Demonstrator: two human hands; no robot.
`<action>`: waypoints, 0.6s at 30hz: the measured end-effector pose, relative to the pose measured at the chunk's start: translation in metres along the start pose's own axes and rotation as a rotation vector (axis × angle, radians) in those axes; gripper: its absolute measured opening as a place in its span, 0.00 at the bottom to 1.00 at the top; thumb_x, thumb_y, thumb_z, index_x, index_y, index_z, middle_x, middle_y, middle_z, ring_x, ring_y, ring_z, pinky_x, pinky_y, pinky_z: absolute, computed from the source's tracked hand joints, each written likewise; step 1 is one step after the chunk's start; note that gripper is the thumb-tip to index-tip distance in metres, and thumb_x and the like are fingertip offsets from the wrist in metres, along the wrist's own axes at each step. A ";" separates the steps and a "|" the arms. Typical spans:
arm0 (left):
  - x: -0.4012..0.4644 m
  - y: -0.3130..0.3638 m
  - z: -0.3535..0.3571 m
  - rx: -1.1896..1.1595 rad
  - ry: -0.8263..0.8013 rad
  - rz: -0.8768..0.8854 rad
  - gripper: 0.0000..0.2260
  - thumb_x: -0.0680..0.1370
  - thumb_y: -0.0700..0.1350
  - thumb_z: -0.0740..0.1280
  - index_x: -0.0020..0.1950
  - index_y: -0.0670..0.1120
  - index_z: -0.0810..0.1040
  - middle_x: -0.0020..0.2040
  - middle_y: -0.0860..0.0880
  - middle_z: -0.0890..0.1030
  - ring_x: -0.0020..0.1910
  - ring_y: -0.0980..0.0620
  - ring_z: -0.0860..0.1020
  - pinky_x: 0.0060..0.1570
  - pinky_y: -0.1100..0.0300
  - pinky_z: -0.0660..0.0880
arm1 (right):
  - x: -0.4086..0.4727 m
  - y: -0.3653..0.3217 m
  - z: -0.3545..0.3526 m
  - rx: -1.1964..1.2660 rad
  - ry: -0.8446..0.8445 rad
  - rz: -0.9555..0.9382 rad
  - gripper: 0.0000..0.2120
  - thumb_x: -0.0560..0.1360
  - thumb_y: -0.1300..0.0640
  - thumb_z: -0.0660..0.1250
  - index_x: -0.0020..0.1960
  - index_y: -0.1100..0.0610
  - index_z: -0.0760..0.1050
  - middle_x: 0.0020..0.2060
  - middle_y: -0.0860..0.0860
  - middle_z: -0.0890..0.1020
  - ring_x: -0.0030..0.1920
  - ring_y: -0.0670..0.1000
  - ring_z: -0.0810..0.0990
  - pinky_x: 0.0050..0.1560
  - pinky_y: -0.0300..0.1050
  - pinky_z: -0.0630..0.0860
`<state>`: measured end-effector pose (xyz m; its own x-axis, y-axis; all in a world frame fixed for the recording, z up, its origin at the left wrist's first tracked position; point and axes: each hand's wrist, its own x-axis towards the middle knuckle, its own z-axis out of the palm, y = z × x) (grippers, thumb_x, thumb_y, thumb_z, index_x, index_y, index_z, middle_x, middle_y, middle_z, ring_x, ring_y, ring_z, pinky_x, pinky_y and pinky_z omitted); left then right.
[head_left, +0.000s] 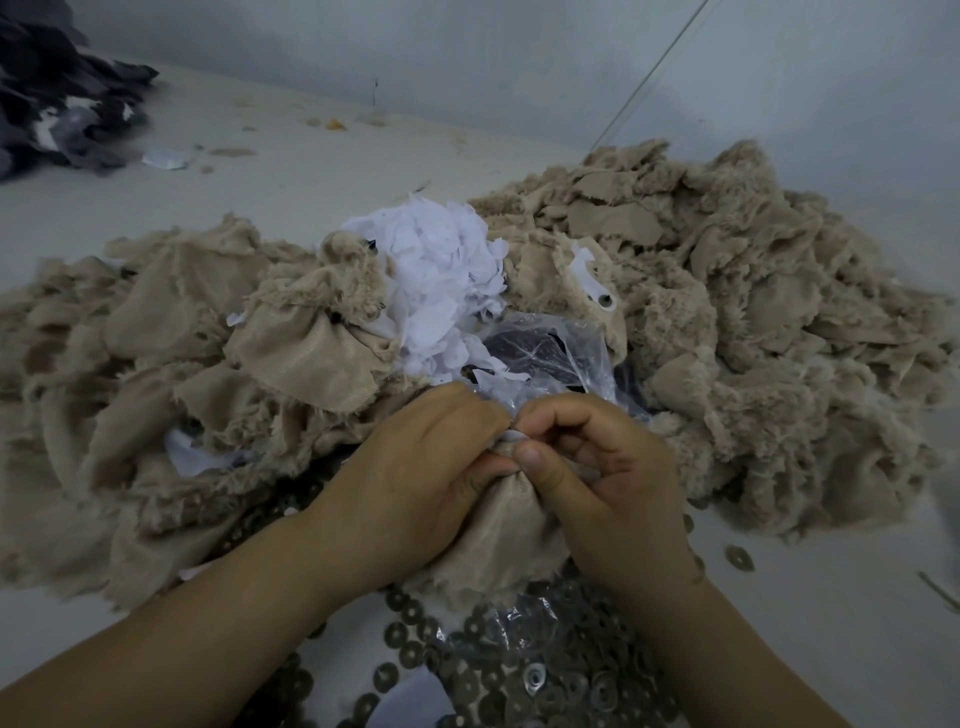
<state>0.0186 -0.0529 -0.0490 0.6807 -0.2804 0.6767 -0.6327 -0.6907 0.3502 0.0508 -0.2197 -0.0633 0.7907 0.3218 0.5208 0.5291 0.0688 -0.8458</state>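
Observation:
A beige plush fabric piece (498, 535) is bunched between both hands at the centre of the view. My left hand (415, 467) grips its top from the left, fingers curled over the fabric. My right hand (597, 467) pinches the same gathered top between thumb and forefinger, together with a small pale part (511, 435) that is mostly hidden. Several round metal washers (519, 670) lie below the hands, some in a clear plastic bag.
Heaps of beige plush pieces lie to the left (156, 389) and right (753, 312). White fabric scraps (441, 275) are piled in the middle, with a clear plastic bag of dark parts (540, 353) beside them. Dark grey fabric (57, 98) sits far left.

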 end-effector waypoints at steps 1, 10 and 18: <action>0.000 0.000 0.001 0.006 0.012 0.007 0.15 0.81 0.45 0.60 0.46 0.35 0.79 0.39 0.47 0.75 0.41 0.58 0.65 0.46 0.67 0.65 | 0.000 0.000 0.000 -0.002 0.005 0.003 0.04 0.74 0.55 0.70 0.48 0.47 0.80 0.43 0.47 0.83 0.45 0.53 0.83 0.46 0.45 0.79; -0.002 -0.004 0.006 0.031 0.052 0.031 0.20 0.83 0.49 0.56 0.46 0.35 0.79 0.38 0.46 0.77 0.38 0.53 0.71 0.43 0.63 0.68 | 0.000 0.000 0.000 -0.003 0.019 0.013 0.04 0.74 0.54 0.70 0.48 0.47 0.80 0.43 0.46 0.84 0.44 0.52 0.83 0.45 0.45 0.79; -0.006 -0.006 0.007 0.076 0.062 0.046 0.14 0.81 0.44 0.62 0.45 0.34 0.80 0.37 0.45 0.77 0.36 0.49 0.72 0.39 0.57 0.70 | 0.000 0.001 0.002 -0.058 0.027 -0.032 0.04 0.74 0.54 0.70 0.47 0.45 0.80 0.42 0.45 0.83 0.42 0.50 0.83 0.43 0.44 0.80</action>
<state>0.0213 -0.0518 -0.0598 0.6262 -0.2731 0.7302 -0.6311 -0.7275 0.2692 0.0507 -0.2174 -0.0646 0.7808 0.2949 0.5508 0.5703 0.0235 -0.8211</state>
